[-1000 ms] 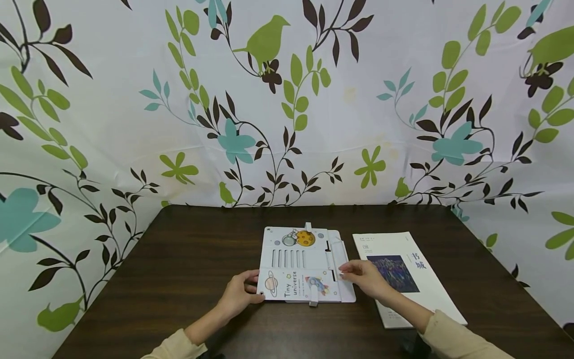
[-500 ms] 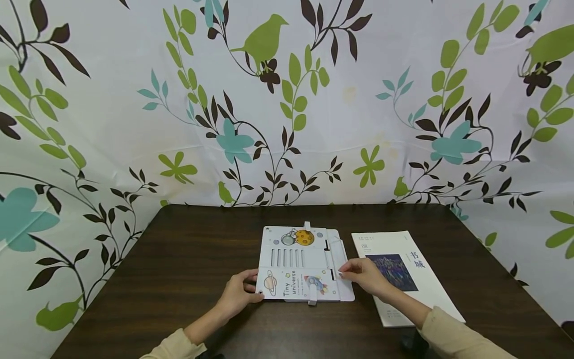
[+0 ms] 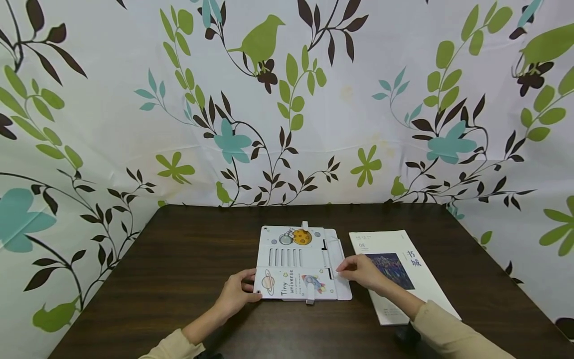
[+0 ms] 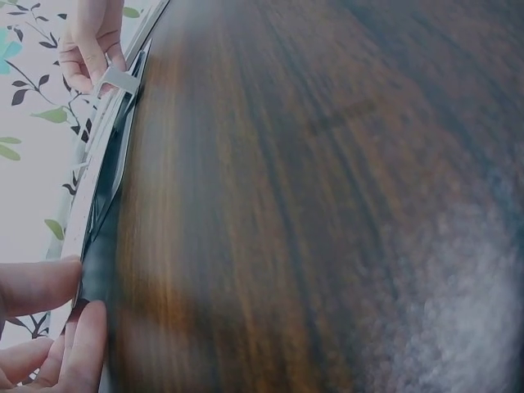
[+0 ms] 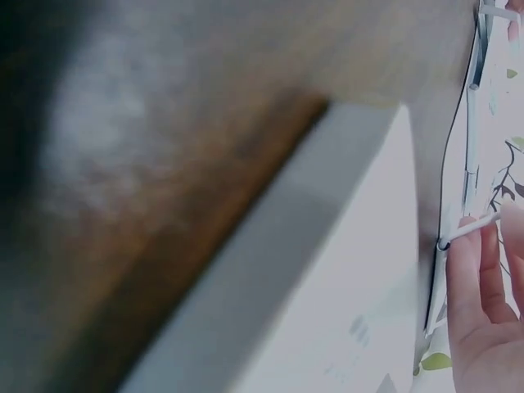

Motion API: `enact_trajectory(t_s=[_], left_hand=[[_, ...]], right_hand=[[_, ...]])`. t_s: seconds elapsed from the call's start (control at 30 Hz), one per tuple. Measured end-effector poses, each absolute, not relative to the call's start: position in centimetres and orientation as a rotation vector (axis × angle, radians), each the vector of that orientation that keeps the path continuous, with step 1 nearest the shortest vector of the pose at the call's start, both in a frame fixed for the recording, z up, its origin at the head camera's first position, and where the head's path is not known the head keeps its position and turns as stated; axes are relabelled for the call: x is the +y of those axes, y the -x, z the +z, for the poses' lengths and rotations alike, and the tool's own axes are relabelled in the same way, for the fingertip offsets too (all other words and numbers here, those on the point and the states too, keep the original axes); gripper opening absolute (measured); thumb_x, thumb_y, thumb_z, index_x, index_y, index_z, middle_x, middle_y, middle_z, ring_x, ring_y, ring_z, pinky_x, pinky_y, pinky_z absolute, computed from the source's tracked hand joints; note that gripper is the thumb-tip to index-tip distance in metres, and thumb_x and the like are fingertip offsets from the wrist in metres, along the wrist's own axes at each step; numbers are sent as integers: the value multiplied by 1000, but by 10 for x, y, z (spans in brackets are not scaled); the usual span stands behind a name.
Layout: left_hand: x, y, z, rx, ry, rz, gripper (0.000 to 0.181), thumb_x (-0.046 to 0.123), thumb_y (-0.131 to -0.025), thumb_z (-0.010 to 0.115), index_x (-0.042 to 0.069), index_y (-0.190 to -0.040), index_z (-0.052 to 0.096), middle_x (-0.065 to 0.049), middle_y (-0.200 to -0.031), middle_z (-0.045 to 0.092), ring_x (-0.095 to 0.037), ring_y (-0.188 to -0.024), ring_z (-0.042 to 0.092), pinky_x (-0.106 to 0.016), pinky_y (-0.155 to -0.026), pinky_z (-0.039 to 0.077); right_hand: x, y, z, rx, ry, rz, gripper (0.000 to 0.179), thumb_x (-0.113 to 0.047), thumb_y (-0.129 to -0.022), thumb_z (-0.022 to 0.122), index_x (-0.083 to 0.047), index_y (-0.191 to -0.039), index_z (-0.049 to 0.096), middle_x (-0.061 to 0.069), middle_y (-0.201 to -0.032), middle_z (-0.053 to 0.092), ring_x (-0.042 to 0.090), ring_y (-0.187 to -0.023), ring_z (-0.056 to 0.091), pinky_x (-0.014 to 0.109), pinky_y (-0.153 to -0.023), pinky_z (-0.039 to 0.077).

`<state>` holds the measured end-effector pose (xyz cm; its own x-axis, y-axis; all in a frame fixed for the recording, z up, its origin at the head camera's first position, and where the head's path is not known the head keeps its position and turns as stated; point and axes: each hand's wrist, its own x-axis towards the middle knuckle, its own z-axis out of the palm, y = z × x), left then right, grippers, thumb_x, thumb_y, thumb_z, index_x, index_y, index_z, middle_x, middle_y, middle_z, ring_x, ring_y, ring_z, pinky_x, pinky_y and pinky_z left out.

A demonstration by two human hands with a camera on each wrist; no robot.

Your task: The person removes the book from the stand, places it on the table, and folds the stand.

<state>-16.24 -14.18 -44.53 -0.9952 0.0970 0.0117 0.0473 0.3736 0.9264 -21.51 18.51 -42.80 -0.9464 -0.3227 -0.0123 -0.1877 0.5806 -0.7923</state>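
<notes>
A white folding book stand (image 3: pixel 316 260) lies on the table, printed with a planet, a rocket and "Tiny universe". White page clips stick out at its far and near edges. My left hand (image 3: pixel 233 296) grips the stand's left edge near the front corner; in the left wrist view, thumb and fingers (image 4: pixel 86 352) lie on either side of that edge. At the stand's right-hand part, my right hand (image 3: pixel 362 272) pinches with thumb and fingertips. A thin white bar (image 5: pixel 471 228) of the stand sits at those fingertips in the right wrist view.
A white book (image 3: pixel 428 281) with a dark blue picture on its cover lies right of the stand, partly under the right forearm. The dark wooden table (image 3: pixel 197 249) reaches back to a patterned cloth (image 3: pixel 323 164). A dark object (image 3: pixel 407 335) shows by the right sleeve.
Both hands keep their places on the book stand. The whole head view shifts slightly, so everything appears a little further left.
</notes>
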Motion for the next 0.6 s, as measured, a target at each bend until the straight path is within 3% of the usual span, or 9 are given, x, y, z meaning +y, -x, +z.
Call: enact_trajectory(t_s=[0.43, 0.6], left_hand=[[-144, 162, -446, 2558, -133, 1734, 60, -8, -62, 76, -10, -117, 52, -15, -99, 59, -20, -76, 62, -25, -58, 48], [-143, 162, -446, 2558, -139, 1735, 59, -7, -63, 76, -9, -117, 53, -15, -100, 59, -19, -77, 61, -25, -59, 49]], right_hand=[[180, 229, -422, 2551, 637, -1186, 5, 0, -75, 68, 4, -76, 69, 4, -71, 63, 11, -61, 47, 22, -52, 42], [177, 235, -418, 2512, 590, -1126, 4, 3, -72, 69, 6, -74, 68, 3, -65, 62, 7, -55, 47, 21, -49, 44]])
